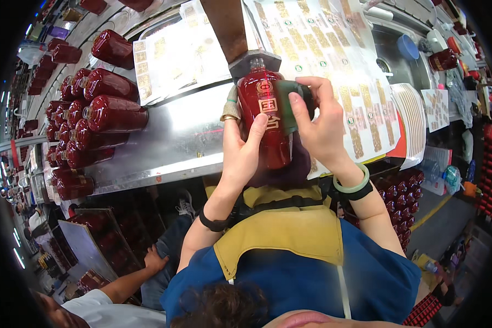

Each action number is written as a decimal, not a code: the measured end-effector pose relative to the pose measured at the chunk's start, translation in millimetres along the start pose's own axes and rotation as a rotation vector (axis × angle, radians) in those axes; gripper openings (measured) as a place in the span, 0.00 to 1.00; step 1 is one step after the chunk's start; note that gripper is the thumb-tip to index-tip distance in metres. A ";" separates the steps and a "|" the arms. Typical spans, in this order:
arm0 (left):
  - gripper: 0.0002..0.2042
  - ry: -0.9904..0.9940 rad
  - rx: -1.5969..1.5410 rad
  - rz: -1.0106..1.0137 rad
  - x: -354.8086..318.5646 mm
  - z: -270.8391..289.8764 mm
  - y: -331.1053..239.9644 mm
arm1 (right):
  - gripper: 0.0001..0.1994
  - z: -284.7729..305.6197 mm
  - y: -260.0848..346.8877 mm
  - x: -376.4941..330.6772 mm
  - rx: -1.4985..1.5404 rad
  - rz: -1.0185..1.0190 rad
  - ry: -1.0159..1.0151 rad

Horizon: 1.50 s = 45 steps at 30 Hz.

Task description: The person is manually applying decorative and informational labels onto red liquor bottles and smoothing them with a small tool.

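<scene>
A dark red glass bottle (277,150) with gold markings lies in front of me, its clear neck pointing away into a dark angled holder (241,65). My left hand (239,153) is closed around the bottle's left side, thumb on the front. A pale fabric cover (231,109) wraps one of its fingers. In my right hand (323,123) is a dark green flat pad (288,101), pinched between thumb and fingers against the bottle's right side. My right wrist wears a pale green bangle (351,185); dark bands circle both wrists.
Sheets of gold decals (361,82) cover the bench to the right, with more decal sheets (183,57) at left. Several red bottles (115,113) lie stacked on the metal bench (164,142). A blue bowl (407,47) stands far right. Another person's hand (154,261) is at lower left.
</scene>
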<state>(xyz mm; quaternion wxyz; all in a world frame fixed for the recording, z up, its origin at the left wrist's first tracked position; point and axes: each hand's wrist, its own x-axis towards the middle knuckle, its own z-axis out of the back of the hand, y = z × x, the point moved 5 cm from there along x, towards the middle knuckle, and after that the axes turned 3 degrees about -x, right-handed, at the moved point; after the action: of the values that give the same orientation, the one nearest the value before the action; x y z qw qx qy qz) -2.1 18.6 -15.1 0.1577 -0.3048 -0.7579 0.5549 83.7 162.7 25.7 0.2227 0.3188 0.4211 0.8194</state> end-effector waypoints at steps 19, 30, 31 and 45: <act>0.38 0.232 1.009 -0.686 11.5 7.0 -32.0 | 0.09 19.6 11.3 77.5 -0.003 0.276 0.107; 0.39 0.029 0.824 -0.571 26.2 27.1 -28.9 | 0.13 109.9 -135.1 69.5 -0.479 -0.153 0.300; 0.44 0.001 0.823 -0.500 23.8 30.9 -25.2 | 0.10 118.0 -156.0 79.5 -0.585 -0.044 0.226; 0.44 -0.084 0.736 -0.507 6.0 26.9 -34.3 | 0.27 97.4 -215.4 148.9 -0.911 0.267 0.407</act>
<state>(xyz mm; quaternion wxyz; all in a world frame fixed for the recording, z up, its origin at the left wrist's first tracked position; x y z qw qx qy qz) -32.1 -4.4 7.5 0.3558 -0.0104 -0.5664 0.7433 69.7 428.1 -60.6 0.1460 0.0747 0.0122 0.9864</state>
